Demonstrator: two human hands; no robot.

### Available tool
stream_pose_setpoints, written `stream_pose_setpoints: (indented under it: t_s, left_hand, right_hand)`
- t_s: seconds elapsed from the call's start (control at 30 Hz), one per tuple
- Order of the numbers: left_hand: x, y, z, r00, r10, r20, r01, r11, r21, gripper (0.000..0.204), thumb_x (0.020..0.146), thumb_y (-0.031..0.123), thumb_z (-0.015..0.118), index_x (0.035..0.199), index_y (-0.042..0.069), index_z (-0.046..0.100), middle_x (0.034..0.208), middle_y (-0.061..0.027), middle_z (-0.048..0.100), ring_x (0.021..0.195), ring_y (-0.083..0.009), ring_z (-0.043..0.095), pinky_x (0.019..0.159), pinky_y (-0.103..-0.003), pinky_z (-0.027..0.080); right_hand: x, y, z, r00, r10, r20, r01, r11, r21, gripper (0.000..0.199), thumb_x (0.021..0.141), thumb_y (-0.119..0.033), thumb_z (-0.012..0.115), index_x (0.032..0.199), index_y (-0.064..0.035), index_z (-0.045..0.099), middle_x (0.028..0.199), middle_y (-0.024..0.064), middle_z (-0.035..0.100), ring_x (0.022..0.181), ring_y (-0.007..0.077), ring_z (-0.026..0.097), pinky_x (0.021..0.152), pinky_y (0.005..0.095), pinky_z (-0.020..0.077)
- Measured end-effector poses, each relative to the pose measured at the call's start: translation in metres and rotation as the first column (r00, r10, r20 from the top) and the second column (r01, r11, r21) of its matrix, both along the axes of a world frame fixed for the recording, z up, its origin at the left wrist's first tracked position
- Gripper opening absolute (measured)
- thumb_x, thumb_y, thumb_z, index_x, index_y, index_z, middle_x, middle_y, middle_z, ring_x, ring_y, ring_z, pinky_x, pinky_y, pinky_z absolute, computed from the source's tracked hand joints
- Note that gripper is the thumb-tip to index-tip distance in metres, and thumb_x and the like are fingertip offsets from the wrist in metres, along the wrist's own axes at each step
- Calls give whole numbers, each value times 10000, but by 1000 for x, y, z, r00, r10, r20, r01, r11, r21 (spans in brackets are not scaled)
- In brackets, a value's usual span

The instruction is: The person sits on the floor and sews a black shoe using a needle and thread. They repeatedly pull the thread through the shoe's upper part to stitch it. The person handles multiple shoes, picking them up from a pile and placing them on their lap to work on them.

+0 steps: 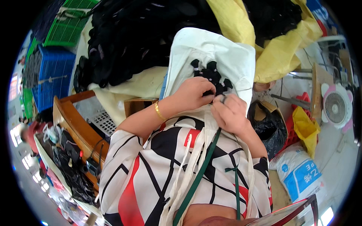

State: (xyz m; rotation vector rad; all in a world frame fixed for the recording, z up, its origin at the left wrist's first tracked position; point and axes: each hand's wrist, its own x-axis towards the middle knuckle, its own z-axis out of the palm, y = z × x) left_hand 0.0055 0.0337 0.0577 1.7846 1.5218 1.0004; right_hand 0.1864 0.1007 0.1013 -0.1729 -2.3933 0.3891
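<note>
Several small black fabric pieces (212, 77), knotted or bunched with pale bands near their ends, lie on a white cloth (184, 49) spread before me. My left hand (194, 92) reaches in from the left, its fingers curled round the near edge of the black pieces. Close against its fingertips is my right hand (230, 113), closed in a pinch, with a dark band round one finger. Whatever sits between the right fingertips is hidden. White straps and a green strap (198, 175) hang down my front below the hands.
Beyond the cloth rises a large heap of black fabric pieces (128, 41), with yellow sacking (279, 62) at its right. Blue crates (56, 71) and a wooden frame (77, 124) stand left. A black-lined box (266, 124), a white fan (336, 105) and a white-and-blue sack (299, 175) are right.
</note>
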Motion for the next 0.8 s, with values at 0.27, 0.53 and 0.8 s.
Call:
stream_pose_setpoints:
  t_s: [0.27, 0.53, 0.8]
  left_hand:
    - [-17, -3, -8, 990, 70, 126, -72, 997, 15, 141, 784, 131, 717, 887, 55, 657, 815, -93, 636, 756, -298, 615, 662, -366, 500]
    - [-51, 10, -12, 973, 228, 30, -229, 973, 28, 124, 776, 150, 690, 858, 72, 639, 788, -97, 642, 684, -317, 615, 614, -385, 491]
    - [-66, 36, -13, 824, 165, 542, -56, 976, -212, 178, 788, 167, 704, 892, 33, 650, 769, -103, 647, 689, -196, 608, 641, -313, 483]
  right_hand:
    - [3, 16, 0, 976, -160, -147, -171, -153, -973, 148, 1063, -223, 470, 1006, -95, 519, 677, 47, 579, 558, 146, 572, 519, 294, 495]
    - [67, 119, 17, 593, -582, -556, -717, -67, -694, 113, 1029, -115, 491, 982, -25, 541, 597, -44, 382, 528, 61, 360, 483, 200, 330]
    - [-45, 60, -35, 950, -12, 312, 262, 571, -778, 152, 951, -53, 623, 1096, -20, 590, 935, 6, 553, 841, 84, 511, 767, 224, 444]
